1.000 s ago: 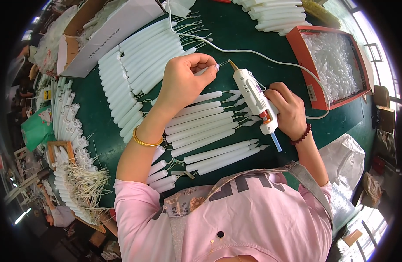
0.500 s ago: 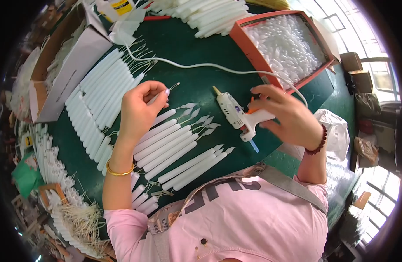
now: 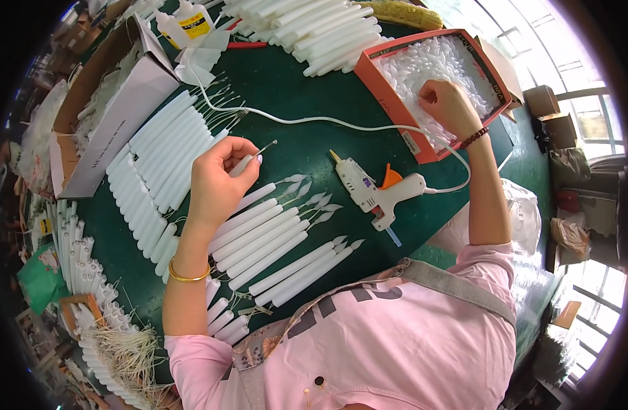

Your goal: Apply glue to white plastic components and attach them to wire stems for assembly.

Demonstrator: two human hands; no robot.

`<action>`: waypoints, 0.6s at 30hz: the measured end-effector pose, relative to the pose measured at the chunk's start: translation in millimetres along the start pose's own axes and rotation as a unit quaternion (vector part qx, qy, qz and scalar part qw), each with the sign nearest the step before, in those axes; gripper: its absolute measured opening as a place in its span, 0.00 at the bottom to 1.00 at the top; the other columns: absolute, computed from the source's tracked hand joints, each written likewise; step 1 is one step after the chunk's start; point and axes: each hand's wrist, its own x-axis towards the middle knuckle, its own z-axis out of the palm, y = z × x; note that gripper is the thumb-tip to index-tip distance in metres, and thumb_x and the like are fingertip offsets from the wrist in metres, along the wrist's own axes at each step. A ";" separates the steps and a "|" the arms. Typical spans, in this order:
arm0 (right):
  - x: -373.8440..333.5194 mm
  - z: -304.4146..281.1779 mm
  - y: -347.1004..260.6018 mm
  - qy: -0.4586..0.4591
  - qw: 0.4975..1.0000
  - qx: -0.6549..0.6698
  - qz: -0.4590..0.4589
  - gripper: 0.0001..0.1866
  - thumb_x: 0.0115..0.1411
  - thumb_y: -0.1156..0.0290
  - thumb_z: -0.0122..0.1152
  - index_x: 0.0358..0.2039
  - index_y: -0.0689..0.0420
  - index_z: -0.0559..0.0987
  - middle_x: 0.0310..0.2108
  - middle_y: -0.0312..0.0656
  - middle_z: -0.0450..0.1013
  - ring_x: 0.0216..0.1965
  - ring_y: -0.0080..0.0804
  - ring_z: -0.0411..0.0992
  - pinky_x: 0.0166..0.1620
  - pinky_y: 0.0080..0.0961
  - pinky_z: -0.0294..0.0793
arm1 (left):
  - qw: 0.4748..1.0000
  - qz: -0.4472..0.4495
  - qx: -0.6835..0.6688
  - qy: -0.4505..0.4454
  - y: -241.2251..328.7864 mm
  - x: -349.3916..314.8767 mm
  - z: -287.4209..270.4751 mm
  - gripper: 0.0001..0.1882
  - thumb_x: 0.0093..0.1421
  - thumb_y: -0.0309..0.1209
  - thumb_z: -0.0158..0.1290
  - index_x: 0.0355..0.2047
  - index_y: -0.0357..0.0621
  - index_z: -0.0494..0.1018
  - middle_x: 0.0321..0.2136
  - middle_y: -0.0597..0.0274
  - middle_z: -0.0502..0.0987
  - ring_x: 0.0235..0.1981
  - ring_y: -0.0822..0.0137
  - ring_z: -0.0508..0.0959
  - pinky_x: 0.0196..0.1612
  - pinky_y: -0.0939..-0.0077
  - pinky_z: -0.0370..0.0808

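Note:
My left hand [image 3: 221, 171] pinches a white candle stick [image 3: 240, 166], from whose end a thin wire with a small tip sticks out toward the upper right. My right hand [image 3: 449, 108] is over the orange box [image 3: 389, 113], its fingers curled in among many small white flame-shaped tips [image 3: 423, 61]; what they grip is hidden. Between the hands a white glue gun [image 3: 361, 184] with an orange trigger and a blue glue stick lies on the table. Below my left hand rest several white candles with flame tips [image 3: 266, 232].
Rows of candle sticks with wires [image 3: 167, 147] lie on the green table [image 3: 293, 82] at left, beside a white cardboard box [image 3: 116, 137]. A white cord [image 3: 314, 123] crosses the table. Farther back are piled white candle sticks [image 3: 307, 31] and a glue bottle [image 3: 191, 24].
My right hand has left the glue gun, now lying free, and moved up and away into the orange box. My left hand has stayed nearly in place with the candle stick.

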 end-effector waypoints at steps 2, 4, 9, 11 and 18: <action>-1.1 -4.5 -2.2 0.004 1.000 0.012 -0.007 0.08 0.55 0.75 0.66 0.36 0.64 0.82 0.32 0.51 0.80 0.32 0.43 0.79 0.41 0.32 0.79 | 1.000 0.010 -0.004 0.001 -6.3 0.7 0.3 0.04 0.62 0.22 0.62 0.36 0.36 0.80 0.27 0.69 0.80 0.28 0.80 0.76 0.34 0.83 0.73; -1.7 -17.1 -11.4 0.092 0.995 -0.003 -0.030 0.07 0.57 0.77 0.66 0.37 0.64 0.82 0.31 0.49 0.80 0.31 0.38 0.79 0.40 0.29 0.78 | 1.000 0.016 0.001 0.011 -5.2 1.0 -2.6 0.04 0.61 0.22 0.63 0.36 0.35 0.80 0.27 0.68 0.80 0.28 0.79 0.77 0.34 0.83 0.74; -26.0 -27.0 -78.3 0.228 0.969 0.084 -0.050 0.07 0.62 0.78 0.65 0.41 0.57 0.84 0.34 0.42 0.80 0.34 0.29 0.80 0.41 0.25 0.78 | 1.000 -0.004 -0.010 -0.002 2.8 0.6 -1.9 0.04 0.63 0.21 0.63 0.38 0.34 0.81 0.29 0.68 0.80 0.28 0.80 0.76 0.32 0.86 0.72; -19.9 -18.7 -84.7 0.273 0.960 -0.009 -0.058 0.08 0.61 0.77 0.66 0.42 0.55 0.84 0.37 0.42 0.81 0.34 0.34 0.81 0.41 0.28 0.79 | 1.000 -0.003 -0.026 -0.006 7.0 -2.6 -4.5 0.05 0.63 0.21 0.63 0.38 0.34 0.82 0.28 0.68 0.80 0.28 0.80 0.76 0.32 0.86 0.72; -26.7 -23.3 -112.3 0.267 0.950 0.150 -0.066 0.04 0.64 0.83 0.61 0.39 0.63 0.81 0.41 0.41 0.83 0.41 0.27 0.82 0.48 0.25 0.81 | 0.999 -0.035 -0.033 -0.014 6.8 -3.4 -5.6 0.06 0.60 0.24 0.64 0.36 0.34 0.83 0.30 0.64 0.84 0.31 0.78 0.80 0.37 0.83 0.76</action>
